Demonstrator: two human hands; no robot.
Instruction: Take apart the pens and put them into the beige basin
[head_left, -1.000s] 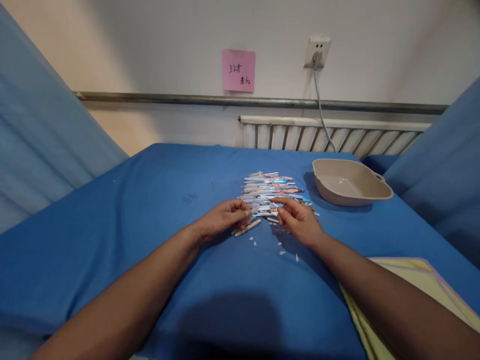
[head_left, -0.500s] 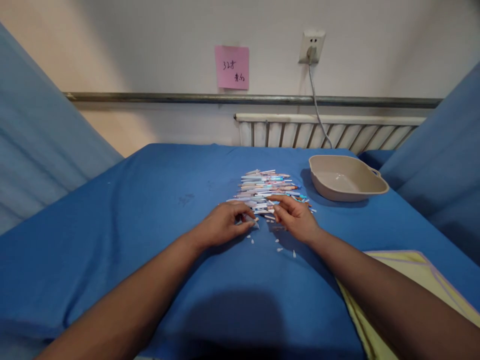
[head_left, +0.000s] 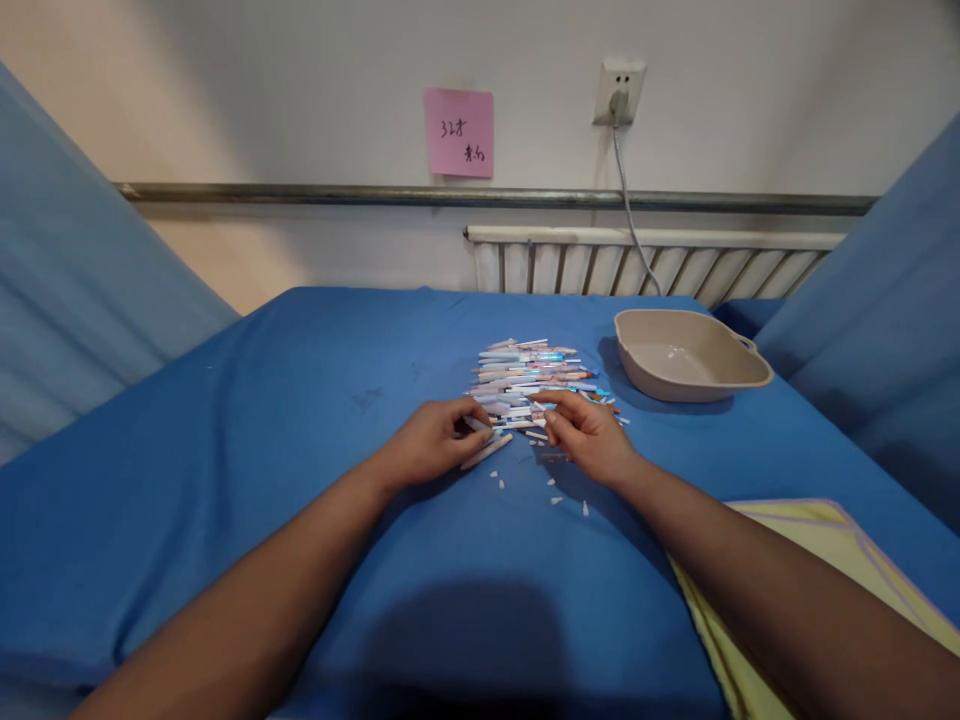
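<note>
A pile of thin pastel pens [head_left: 525, 378] lies on the blue sheet [head_left: 300, 420] in the middle. My left hand [head_left: 431, 440] rests at the pile's near left edge, fingers curled and pinched on a pale pen [head_left: 486, 452] that sticks out toward the right. My right hand [head_left: 589, 435] sits at the pile's near right edge, its fingertips closed on a pen at the edge of the heap. Several tiny white caps [head_left: 555, 492] lie scattered on the sheet between and below my hands.
A beige shallow dish [head_left: 686, 355] stands to the right of the pile. A yellow cloth [head_left: 817, 570] lies at the near right. Blue padded sides rise left and right; a radiator [head_left: 645, 265], a rail and a pink note [head_left: 458, 132] are on the wall behind.
My left hand drew back slightly and the pale pen shows under its fingers again. My right hand stays at the pile's edge. The view shifted a little.
</note>
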